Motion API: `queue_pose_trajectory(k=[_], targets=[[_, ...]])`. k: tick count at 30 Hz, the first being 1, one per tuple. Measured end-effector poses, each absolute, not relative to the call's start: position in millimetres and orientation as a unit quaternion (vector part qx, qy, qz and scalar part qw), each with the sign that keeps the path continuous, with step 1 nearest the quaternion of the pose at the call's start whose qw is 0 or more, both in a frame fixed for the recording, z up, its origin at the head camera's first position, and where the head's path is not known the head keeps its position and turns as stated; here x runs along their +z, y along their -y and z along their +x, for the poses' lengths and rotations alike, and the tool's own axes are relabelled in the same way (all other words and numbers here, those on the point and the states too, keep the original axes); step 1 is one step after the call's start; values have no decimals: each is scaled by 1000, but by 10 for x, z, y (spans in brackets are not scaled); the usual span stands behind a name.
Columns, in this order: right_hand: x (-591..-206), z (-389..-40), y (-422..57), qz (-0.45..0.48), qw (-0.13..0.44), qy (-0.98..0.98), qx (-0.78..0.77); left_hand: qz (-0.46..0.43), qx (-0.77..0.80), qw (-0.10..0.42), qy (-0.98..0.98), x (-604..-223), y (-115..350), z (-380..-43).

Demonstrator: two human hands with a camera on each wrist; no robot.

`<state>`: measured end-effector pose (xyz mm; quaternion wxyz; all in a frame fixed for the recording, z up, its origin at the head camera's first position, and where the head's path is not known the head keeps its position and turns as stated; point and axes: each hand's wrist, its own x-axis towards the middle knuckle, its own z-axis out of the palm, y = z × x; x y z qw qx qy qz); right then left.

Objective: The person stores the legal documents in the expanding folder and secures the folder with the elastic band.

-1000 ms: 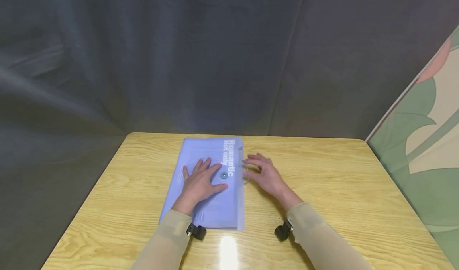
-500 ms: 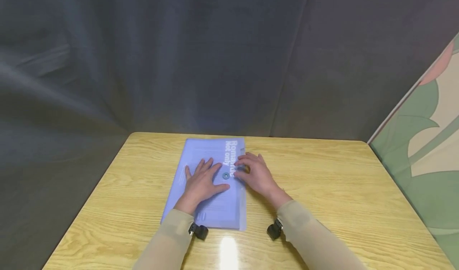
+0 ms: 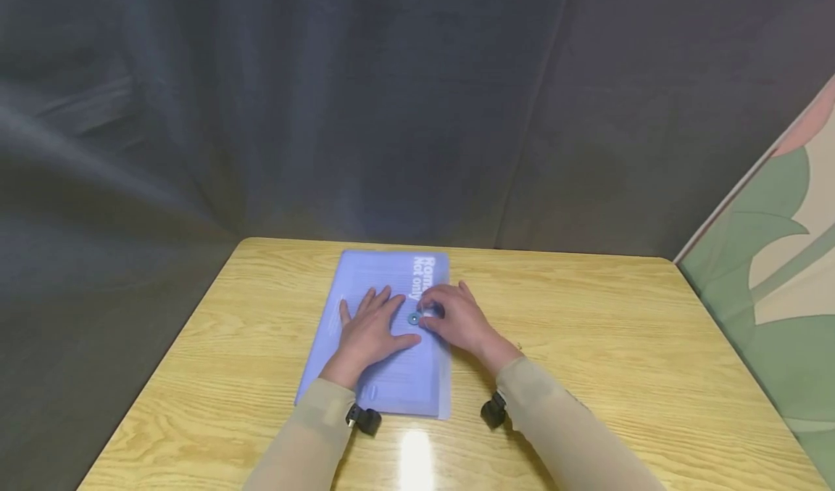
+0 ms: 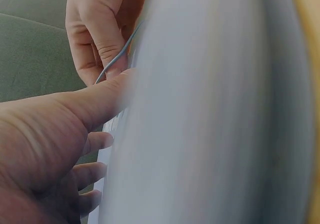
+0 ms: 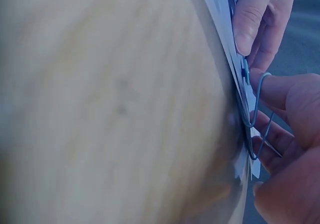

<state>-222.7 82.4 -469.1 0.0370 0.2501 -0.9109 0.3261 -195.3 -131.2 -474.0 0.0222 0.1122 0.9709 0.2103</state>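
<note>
A translucent purple-blue document folder point(image 3: 407, 395) with white lettering lies flat on the table. My left hand point(image 3: 370, 337) rests on it with fingers spread, the thumb just below the round blue button point(image 3: 414, 319). On the button's right, my right hand point(image 3: 459, 321) pinches a thin blue elastic cord point(image 5: 258, 96) between thumb and fingers. That cord forms a loop running from the folder's edge in the right wrist view. Printed sheets show through the folder's cover. Exactly how the cord lies at the button is too small to tell.
The wooden table point(image 3: 587, 331) extends on both sides of the folder. A dark curtain point(image 3: 391, 114) hangs behind its far edge, and a green and beige patterned panel point(image 3: 776, 259) stands at the right. Small black cameras are strapped to both wrists.
My right hand has moved left with the cord, from beyond the folder's right edge to beside the button. The left hand keeps its place on the folder.
</note>
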Motion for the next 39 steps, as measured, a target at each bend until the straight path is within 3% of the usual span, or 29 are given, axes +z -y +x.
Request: queue_pose_trajectory(k=[17, 39], targets=[[-4571, -2397, -733, 269, -7, 936, 225, 112, 204, 27, -972, -4733, 1301, -1966], [-4484, -2526, -625, 279, -87, 935, 201, 112, 210, 31, -971, -4750, 1297, -1970]])
